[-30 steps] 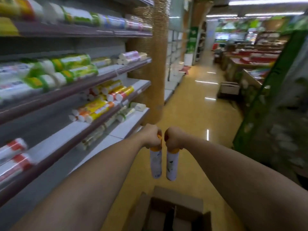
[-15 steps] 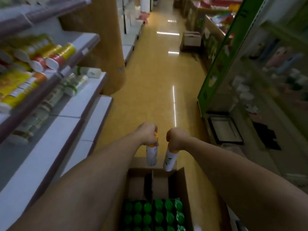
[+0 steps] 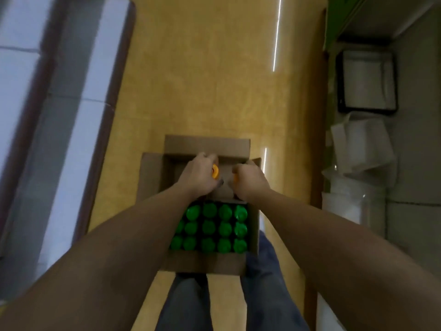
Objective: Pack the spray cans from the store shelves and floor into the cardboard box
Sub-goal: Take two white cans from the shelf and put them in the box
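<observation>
Our left hand [image 3: 199,176] and right hand [image 3: 250,183], each gripping an orange-capped spray can [image 3: 215,172], are now down inside the brown cardboard box's [image 3: 207,265] far end.

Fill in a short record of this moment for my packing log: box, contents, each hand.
box: cardboard box on the floor, flaps open
contents: green-capped cans upright in three rows in the near part, partly hidden by the left arm
left hand: grips an orange-capped can at the box's far part
right hand: grips a second orange-capped can beside the first
</observation>
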{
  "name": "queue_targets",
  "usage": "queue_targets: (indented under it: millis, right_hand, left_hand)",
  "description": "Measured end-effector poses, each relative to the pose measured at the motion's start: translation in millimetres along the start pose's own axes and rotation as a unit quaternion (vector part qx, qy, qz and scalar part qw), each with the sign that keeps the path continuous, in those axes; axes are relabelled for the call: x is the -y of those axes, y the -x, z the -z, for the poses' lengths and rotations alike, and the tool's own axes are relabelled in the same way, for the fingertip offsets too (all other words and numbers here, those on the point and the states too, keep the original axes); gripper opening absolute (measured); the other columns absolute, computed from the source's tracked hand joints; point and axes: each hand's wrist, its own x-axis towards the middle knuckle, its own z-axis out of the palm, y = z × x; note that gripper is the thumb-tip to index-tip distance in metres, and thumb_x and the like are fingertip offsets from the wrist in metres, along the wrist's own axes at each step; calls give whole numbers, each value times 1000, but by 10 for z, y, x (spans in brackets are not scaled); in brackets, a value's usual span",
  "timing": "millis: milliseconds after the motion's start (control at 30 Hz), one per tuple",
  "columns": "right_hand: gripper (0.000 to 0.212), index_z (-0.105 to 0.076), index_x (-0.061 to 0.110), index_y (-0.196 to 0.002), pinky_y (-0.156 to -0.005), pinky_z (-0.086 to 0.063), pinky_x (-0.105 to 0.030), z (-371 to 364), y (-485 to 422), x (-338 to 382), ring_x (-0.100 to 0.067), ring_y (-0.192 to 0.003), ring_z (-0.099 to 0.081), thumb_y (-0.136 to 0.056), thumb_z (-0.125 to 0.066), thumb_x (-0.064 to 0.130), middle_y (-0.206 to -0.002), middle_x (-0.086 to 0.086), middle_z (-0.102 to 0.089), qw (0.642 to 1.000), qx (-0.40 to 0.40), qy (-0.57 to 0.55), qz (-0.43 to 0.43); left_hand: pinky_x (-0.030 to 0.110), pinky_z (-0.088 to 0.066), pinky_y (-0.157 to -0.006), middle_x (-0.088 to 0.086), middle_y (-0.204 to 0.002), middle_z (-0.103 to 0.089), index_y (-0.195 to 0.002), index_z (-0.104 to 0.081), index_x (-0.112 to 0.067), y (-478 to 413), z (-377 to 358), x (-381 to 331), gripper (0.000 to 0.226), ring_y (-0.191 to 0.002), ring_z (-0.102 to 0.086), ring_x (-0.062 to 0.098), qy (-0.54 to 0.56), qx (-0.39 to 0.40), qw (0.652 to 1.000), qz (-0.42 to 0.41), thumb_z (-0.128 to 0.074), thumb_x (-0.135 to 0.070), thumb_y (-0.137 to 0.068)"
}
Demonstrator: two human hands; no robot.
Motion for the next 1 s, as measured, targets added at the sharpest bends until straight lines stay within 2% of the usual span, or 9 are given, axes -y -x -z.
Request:
queue_targets:
  millis: [67, 167, 367, 600, 700, 800, 900, 1000]
  right_hand:
    - [21, -67, 16, -111, -83, -50, -34, -256, -202, -236, -29, -100, -58, -93, -66, 27, -120, -11, -52, 1000, 0, -16, -9]
    - [24, -64, 16, -115, -89, -52, -39, -632, -496, -570, -30, -102, -56, -92, -67, 20, -120, -11, -48, 999, 29, -12, -23]
    - [27, -61, 15, -118, -93, -52, -41, -1244, -951, -1109, -29, -104, -56, -92, -62, 9, -120, -11, -49, 998, 45, -20, -35]
    - [26, -59, 8, -117, -79, -43, -33, -1757, -1316, -1493, -30, -102, -56, -92, -59, 1, -118, -14, -51, 995, 100, 8, -30]
    - [26, -61, 8, -117, -84, -49, -38, -1925, -1486, -1608, -33, -103, -57, -92, -58, 0, -118, -14, -50, 993, 115, 9, -37]
    - [27, -62, 9, -116, -82, -46, -37, -2041, -1668, -1686, -35, -103, -57, -90, -59, 1, -119, -16, -50, 992, 122, 10, -43]
    - [26, -61, 7, -118, -85, -48, -41, -2163, -1810, -1731, -37, -106, -58, -92, -58, 3, -121, -17, -50, 991, 124, 15, -44]
    - [29, -58, 7, -124, -90, -51, -41, -2336, -1861, -1768, -37, -106, -59, -95, -57, 5, -123, -19, -50, 991, 129, 23, -29]
  left_hand:
    - [47, -50, -95, 8, -123, -50, -121, -57, -18, -250, -317, 46, 42, -109, -57, 33, -2, 7, 1000, 14, -77, -22, -84]
    - [42, -48, -92, 9, -127, -48, -126, -54, -17, -606, -784, 97, 46, -110, -56, 34, -16, 23, 999, 23, -75, -19, -85]
    - [39, -43, -82, 8, -126, -46, -122, -51, -17, -1123, -1542, 330, 51, -107, -54, 32, -10, 79, 996, 43, -78, -14, -80]
    - [43, -47, -87, 10, -119, -59, -121, -53, -16, -1484, -2252, 579, 50, -107, -58, 32, -3, 99, 994, 54, -80, -14, -79]
    - [44, -51, -89, 10, -119, -62, -123, -55, -17, -1596, -2474, 642, 52, -107, -59, 31, 15, 105, 993, 57, -81, -15, -78]
    - [43, -50, -89, 10, -119, -63, -124, -57, -17, -1722, -2654, 706, 53, -108, -59, 31, 33, 107, 992, 54, -81, -15, -77]
    - [38, -47, -83, 11, -119, -64, -126, -58, -16, -1797, -2861, 790, 55, -108, -59, 32, 40, 115, 991, 60, -80, -13, -75]
    - [39, -46, -83, 10, -117, -63, -127, -59, -18, -1813, -3073, 880, 53, -107, -60, 32, 56, 100, 991, 62, -76, -12, -77]
